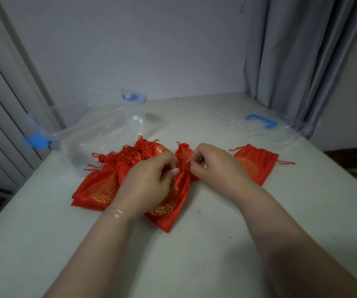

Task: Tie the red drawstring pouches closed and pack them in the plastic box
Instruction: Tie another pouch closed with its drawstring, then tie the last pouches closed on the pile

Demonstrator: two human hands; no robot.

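text: none legible | pouches point(169, 203): gold round motifs only (no readable characters)

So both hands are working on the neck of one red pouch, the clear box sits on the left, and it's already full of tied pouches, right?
Not quite. The head view shows the plastic box holding no pouches yet. The rest stands: the left hand and right hand pinch the neck of one red pouch, and the box is on the left.
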